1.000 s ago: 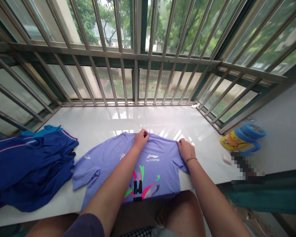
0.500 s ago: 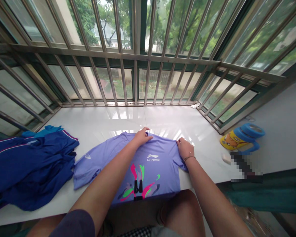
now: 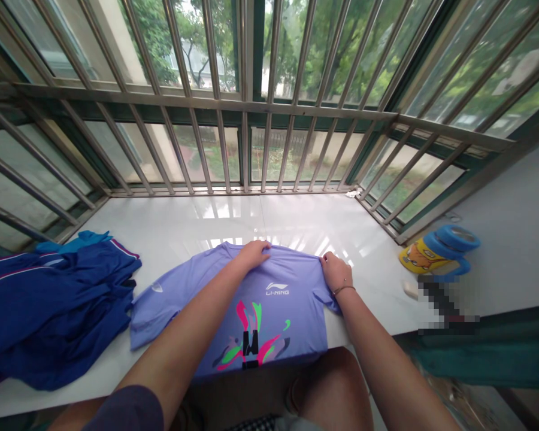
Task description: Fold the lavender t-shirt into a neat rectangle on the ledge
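Note:
A light purple T-shirt [image 3: 296,311] with a white logo and a bright pink, green and black print lies face up on the white ledge, its lower edge hanging over the front. At its collar, my left hand [image 3: 254,254] is closed on the fabric, and my left forearm crosses the shirt's chest. My right hand [image 3: 336,270] pinches the shoulder seam at the right, by the short sleeve. The other sleeve spreads out to the left.
Dark blue clothes [image 3: 58,317] are heaped at the left, with a lighter blue piece [image 3: 85,240] behind. On the right stand a yellow and blue bottle [image 3: 435,251] and a small whitish object [image 3: 411,290], beside a pixelated patch. Metal bars [image 3: 260,108] line the windows.
My left hand has closed its fingers on the collar, where they were partly raised before. My right hand keeps its place at the shoulder. The view has shifted slightly.

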Demonstrator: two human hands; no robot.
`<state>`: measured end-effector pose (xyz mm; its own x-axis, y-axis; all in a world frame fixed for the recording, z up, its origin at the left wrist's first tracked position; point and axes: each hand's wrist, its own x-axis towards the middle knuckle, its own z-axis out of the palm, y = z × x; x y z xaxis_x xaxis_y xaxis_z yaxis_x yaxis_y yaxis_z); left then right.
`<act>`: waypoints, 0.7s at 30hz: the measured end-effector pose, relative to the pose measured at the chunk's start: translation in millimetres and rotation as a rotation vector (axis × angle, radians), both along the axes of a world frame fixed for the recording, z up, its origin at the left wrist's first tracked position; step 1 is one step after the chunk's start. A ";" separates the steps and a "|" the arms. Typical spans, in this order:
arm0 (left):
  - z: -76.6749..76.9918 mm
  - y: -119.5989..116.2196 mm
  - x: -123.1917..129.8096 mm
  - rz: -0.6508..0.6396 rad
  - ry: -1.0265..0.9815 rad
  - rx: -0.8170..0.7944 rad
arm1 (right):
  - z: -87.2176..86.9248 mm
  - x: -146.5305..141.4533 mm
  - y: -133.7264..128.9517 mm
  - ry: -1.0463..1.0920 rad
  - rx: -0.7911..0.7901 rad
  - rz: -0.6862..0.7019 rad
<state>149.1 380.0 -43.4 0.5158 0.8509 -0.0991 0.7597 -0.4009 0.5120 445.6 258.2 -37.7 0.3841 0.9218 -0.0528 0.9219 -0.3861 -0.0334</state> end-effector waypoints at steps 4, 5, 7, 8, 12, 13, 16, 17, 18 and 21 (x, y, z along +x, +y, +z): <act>-0.3 -8.8 -0.5 0.014 0.057 0.080 | -1.0 2.8 0.2 0.014 -0.012 0.002; -1.4 -11.8 0.4 0.017 0.074 0.111 | -1.3 5.0 0.8 0.016 -0.021 0.001; -5.3 -17.8 2.6 0.009 0.111 0.193 | -1.7 12.0 3.0 0.014 -0.042 -0.008; -8.2 -20.5 3.7 0.002 0.124 0.236 | -1.6 16.8 4.4 0.011 -0.049 -0.014; -20.5 -26.0 6.0 0.024 0.109 0.301 | 3.0 37.7 8.5 0.002 -0.053 -0.033; -22.4 -25.8 6.2 0.035 0.102 0.296 | 5.0 40.8 7.9 -0.004 -0.052 -0.039; -23.0 -23.2 5.5 0.040 0.102 0.286 | 10.1 35.8 0.0 -0.067 0.030 -0.013; -21.6 -22.8 5.1 0.041 0.100 0.286 | 10.8 28.4 -4.1 -0.086 0.086 0.028; -19.6 -23.5 4.6 0.047 0.093 0.287 | 10.7 18.4 -8.3 -0.091 0.146 0.090; -12.1 -36.6 3.4 0.114 0.046 0.306 | 6.0 -20.2 -15.9 -0.005 0.247 0.350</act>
<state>152.4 343.4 -55.5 0.4165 0.8969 0.1487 0.8281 -0.4418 0.3451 425.5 242.2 -31.7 0.0459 0.9813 0.1870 0.9962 -0.0312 -0.0808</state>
